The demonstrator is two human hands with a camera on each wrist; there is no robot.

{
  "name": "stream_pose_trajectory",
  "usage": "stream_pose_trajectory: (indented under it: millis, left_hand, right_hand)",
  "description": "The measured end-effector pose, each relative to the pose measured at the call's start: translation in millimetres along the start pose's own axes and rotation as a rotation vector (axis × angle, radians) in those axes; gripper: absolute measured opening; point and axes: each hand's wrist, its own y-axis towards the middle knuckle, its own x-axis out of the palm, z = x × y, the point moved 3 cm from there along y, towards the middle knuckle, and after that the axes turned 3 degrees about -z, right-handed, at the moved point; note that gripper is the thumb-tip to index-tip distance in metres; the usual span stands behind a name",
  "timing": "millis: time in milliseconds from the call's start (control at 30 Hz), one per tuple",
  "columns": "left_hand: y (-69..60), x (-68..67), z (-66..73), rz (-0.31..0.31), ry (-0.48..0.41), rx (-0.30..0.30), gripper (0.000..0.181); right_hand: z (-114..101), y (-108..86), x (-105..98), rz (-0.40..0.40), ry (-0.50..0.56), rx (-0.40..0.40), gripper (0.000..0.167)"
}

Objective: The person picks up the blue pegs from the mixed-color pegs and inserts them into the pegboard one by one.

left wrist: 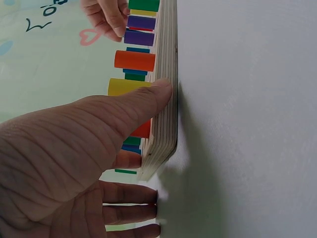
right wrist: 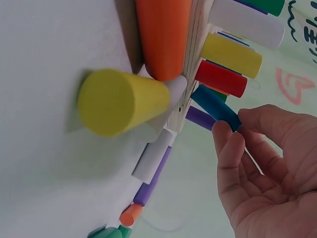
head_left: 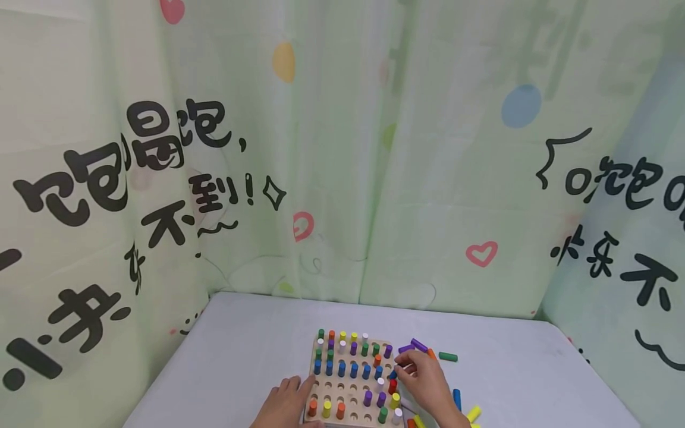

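A wooden pegboard (head_left: pixel 346 394) with rows of holes and colored pegs stands on the table, a line of blue pegs (head_left: pixel 354 371) across its middle. At its near left corner is my left hand (head_left: pixel 283 404); in the left wrist view the thumb (left wrist: pixel 161 94) presses the board's layered edge and the other fingers extend straight past the corner. My right hand (head_left: pixel 425 380) is over the board's right edge. Between thumb and fingertips it pinches a blue peg (right wrist: pixel 215 106), tilted, its far end close to the board's edge. Whether that end touches a hole is unclear.
Loose pegs lie right of the board: purple (head_left: pixel 419 345) and green (head_left: pixel 448 356) ones behind my right hand, blue (head_left: pixel 457 399) and yellow (head_left: pixel 474 413) ones nearer. A white cloth covers the table (head_left: pixel 241 345). A printed curtain (head_left: pixel 332 178) hangs behind and at both sides.
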Motion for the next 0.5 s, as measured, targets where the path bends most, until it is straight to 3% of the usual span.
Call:
stream_pose_trajectory:
  millis: [500]
  left_hand:
    - [-0.1,-2.0,1.6,-0.010,-0.012,-0.018,0.083]
  right_hand:
    - [-5.1,-1.4,5.6,-0.018,0.001,0.024,0.010]
